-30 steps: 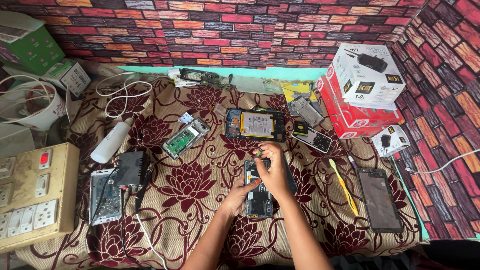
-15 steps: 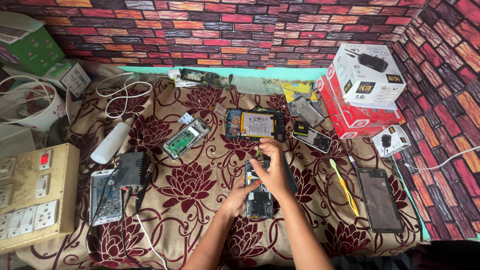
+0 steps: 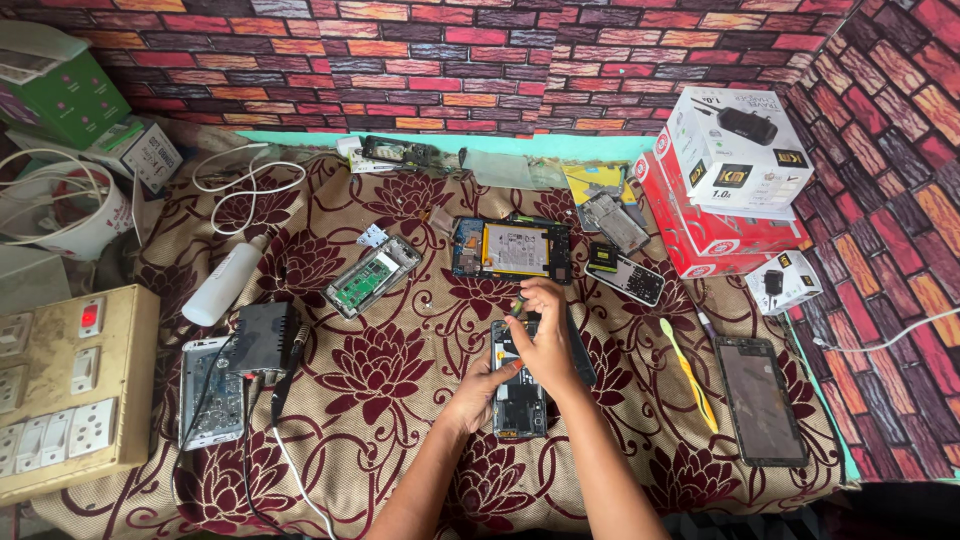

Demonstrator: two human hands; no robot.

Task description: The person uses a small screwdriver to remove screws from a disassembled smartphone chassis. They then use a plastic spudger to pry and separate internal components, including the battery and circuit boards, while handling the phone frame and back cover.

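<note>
Phone point(image 3: 520, 400), back off, lies on worktop point(image 3: 400, 440); left hand point(image 3: 480, 385) pinches its edge, keep it flat. Right hand point(image 3: 545, 335) pinches a small tool point(image 3: 517, 308); hold upright, light press.

Two hands work over one opened phone point(image 3: 520, 395): left grip point(image 3: 478, 390), right grip point(image 3: 545, 335). On the surface point(image 3: 400, 470) lie about six more phones or phone parts: one green-board frame point(image 3: 373, 276), one battery-backed body point(image 3: 512, 249), one small keypad phone point(image 3: 625, 273), one grey shell point(image 3: 612, 221), one silver frame point(image 3: 211, 392), one dark screen panel point(image 3: 760, 400). One white bottle point(image 3: 225, 282). One yellow pry tool point(image 3: 690, 375). Two stacked boxes at right: one white point(image 3: 735, 150), one red point(image 3: 715, 235). One small white box point(image 3: 783, 282). One switchboard point(image 3: 65, 390). One green box point(image 3: 65, 95).
</note>
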